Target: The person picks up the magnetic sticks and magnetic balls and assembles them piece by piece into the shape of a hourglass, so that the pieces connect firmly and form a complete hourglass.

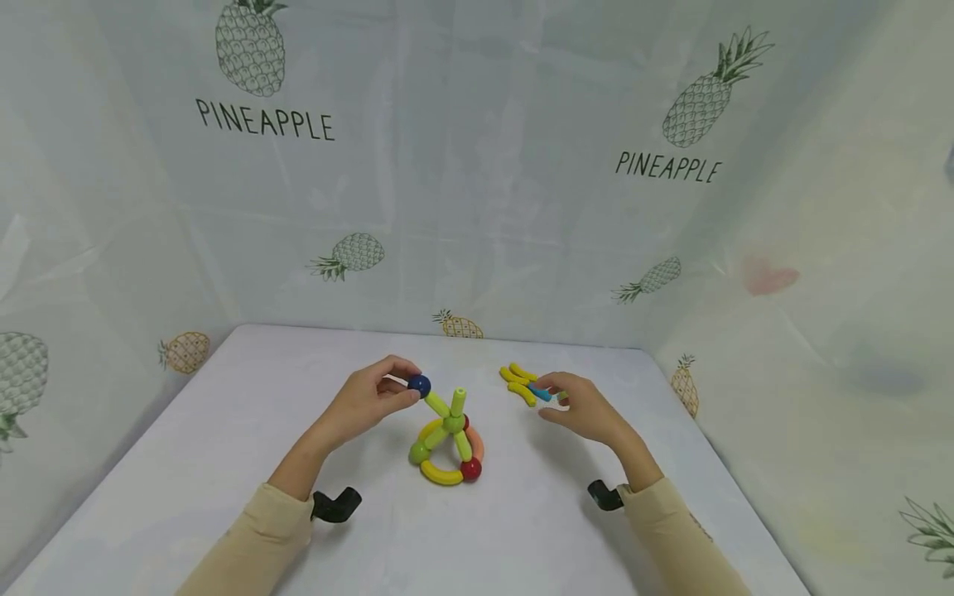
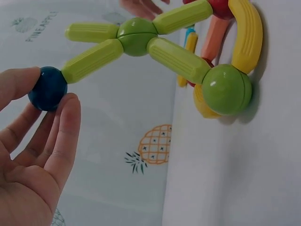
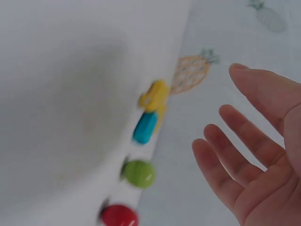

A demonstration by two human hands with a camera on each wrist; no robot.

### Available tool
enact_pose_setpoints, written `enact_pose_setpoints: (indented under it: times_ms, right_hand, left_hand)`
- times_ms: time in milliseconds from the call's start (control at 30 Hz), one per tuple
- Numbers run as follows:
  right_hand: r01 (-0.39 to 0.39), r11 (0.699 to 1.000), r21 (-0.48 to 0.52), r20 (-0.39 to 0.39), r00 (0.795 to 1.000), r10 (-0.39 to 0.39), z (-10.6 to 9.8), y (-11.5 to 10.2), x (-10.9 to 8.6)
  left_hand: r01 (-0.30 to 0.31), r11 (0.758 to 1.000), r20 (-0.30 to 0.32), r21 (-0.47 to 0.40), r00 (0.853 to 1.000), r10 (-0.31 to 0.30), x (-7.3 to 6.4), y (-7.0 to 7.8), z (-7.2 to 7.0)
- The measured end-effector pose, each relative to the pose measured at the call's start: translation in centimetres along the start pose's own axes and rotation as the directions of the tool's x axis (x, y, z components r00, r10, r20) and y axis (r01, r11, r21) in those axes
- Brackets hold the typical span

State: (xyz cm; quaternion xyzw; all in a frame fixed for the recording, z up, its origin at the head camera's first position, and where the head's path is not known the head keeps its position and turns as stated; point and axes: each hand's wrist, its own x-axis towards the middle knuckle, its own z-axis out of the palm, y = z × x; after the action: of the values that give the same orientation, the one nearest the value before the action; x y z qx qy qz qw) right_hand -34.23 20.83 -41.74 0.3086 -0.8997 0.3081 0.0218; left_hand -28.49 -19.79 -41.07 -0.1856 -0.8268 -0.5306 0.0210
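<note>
My left hand pinches a dark blue ball between thumb and fingertips. The ball meets the outer end of a lime green stick on a construction of magnetic-looking sticks and balls. A green ball joins that stick to another upright one and to lower sticks. Below, a ring of curved yellow and salmon pieces lies on the table, with a green ball and a red ball in it. My right hand, empty with fingers apart, hovers beside a blue stick.
Several curved yellow pieces lie at the back right of the white table. A loose green ball and a red ball sit near the blue stick. Pineapple-printed curtain hangs behind the table.
</note>
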Motion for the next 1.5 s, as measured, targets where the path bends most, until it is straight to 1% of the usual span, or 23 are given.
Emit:
enact_pose_setpoints:
  times_ms: [100,200,367,500,600,733,833,967,1133,1300,1500]
  right_hand:
    - [-0.037,0.998,-0.051,-0.013,0.999,0.036,-0.9,2.0,-1.2]
    - [-0.059,0.994,-0.095,-0.029,0.998,0.056,-1.8,3.7,-2.1]
    - [-0.079,0.984,-0.158,-0.069,0.995,0.069,-2.4,6.2,-2.8]
    - [-0.079,0.980,-0.185,-0.099,0.993,0.062,-2.4,7.5,-3.1]
    - [-0.104,0.979,-0.176,-0.097,0.991,0.088,-2.4,8.0,-3.1]
    - [-0.171,0.971,-0.169,-0.085,0.984,0.158,-2.6,8.3,-3.3]
    - [-0.199,0.964,-0.178,-0.075,0.979,0.188,-2.8,8.5,-3.4]
    - [-0.194,0.966,-0.174,-0.055,0.981,0.187,-2.8,8.8,-3.5]
    - [-0.170,0.972,-0.164,-0.034,0.985,0.167,-2.5,9.2,-3.4]
    - [-0.189,0.970,-0.156,-0.027,0.982,0.187,-2.3,9.3,-3.4]
    - [-0.203,0.963,-0.178,-0.028,0.979,0.201,-2.3,9.1,-3.4]
  left_hand:
    - [0.023,1.000,-0.014,0.002,1.000,-0.023,-0.4,0.1,0.2]
    - [0.041,0.999,-0.030,0.003,0.999,-0.041,-0.8,0.2,0.3]
    - [0.034,0.999,-0.051,0.015,0.998,-0.033,-1.1,0.2,0.5]
    - [0.044,0.999,-0.057,0.026,0.997,-0.042,-1.3,0.2,0.6]
    - [0.053,0.998,-0.064,0.021,0.997,-0.051,-1.5,0.1,0.6]
    - [0.041,0.999,-0.068,0.011,0.997,-0.040,-1.5,0.1,0.7]
    - [0.035,0.999,-0.068,0.007,0.997,-0.035,-1.5,0.2,0.9]
    - [0.046,0.999,-0.081,0.003,0.996,-0.046,-1.6,0.4,1.0]
    - [0.054,0.999,-0.101,-0.005,0.993,-0.054,-1.7,0.6,1.3]
    - [0.050,0.999,-0.109,-0.009,0.993,-0.050,-1.8,0.5,1.4]
    - [0.049,0.999,-0.116,-0.012,0.992,-0.051,-1.8,0.1,1.5]
